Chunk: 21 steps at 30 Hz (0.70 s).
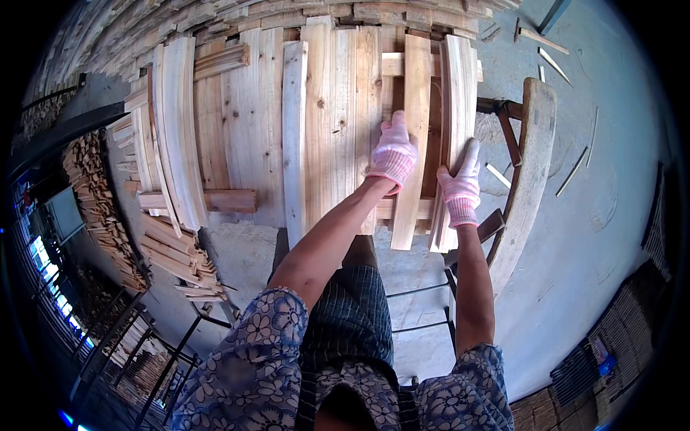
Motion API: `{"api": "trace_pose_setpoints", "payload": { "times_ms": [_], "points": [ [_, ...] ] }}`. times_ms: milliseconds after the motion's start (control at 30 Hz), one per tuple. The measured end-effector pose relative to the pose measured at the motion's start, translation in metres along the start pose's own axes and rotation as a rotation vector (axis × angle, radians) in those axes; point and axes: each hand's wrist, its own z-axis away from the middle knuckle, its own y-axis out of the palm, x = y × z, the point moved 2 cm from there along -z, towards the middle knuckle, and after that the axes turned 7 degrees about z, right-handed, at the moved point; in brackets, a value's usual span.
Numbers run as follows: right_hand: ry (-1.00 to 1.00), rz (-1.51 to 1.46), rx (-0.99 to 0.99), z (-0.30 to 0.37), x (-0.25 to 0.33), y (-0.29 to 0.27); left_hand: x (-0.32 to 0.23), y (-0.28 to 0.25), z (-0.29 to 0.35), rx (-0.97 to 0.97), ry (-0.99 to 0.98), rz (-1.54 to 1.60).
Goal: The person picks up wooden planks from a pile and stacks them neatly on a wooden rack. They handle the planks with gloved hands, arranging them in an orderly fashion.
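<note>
Both my hands wear pink-and-white gloves. My left hand (394,152) is closed at the left edge of a narrow wooden board (415,79), with one finger stretched forward; part of its grip is hidden. My right hand (461,188) spans the stacked boards (458,86) at the right end, thumb on their left side and fingers along their right edge. A gap separates the narrow board from these stacked boards, and crosspieces (388,208) show beneath. To the left of my left hand, several upright planks (330,129) lie side by side.
More boards (176,129) lie at the left end, with short offcuts (176,251) below them. A large pile of lumber (287,13) stands at the back. On the right is a thick curved wooden beam (535,136); thin scraps (571,172) litter the grey floor. A metal frame (424,289) stands near my legs.
</note>
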Motion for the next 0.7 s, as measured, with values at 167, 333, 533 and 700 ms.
{"api": "trace_pose_setpoints", "payload": {
  "times_ms": [167, 333, 533, 700],
  "points": [
    [-0.138, 0.005, -0.145, -0.002, -0.027, 0.017, -0.013, -0.080, 0.061, -0.070, 0.256, -0.319],
    [-0.219, -0.065, -0.201, 0.014, 0.021, 0.034, 0.065, -0.166, 0.060, -0.216, -0.261, -0.574],
    [-0.134, -0.389, -0.012, 0.025, 0.037, 0.034, 0.105, -0.186, 0.053, -0.237, -0.194, -0.167],
    [-0.020, -0.227, -0.015, 0.015, -0.006, 0.016, 0.071, -0.189, 0.050, -0.280, -0.111, -0.221]
  ]
}}
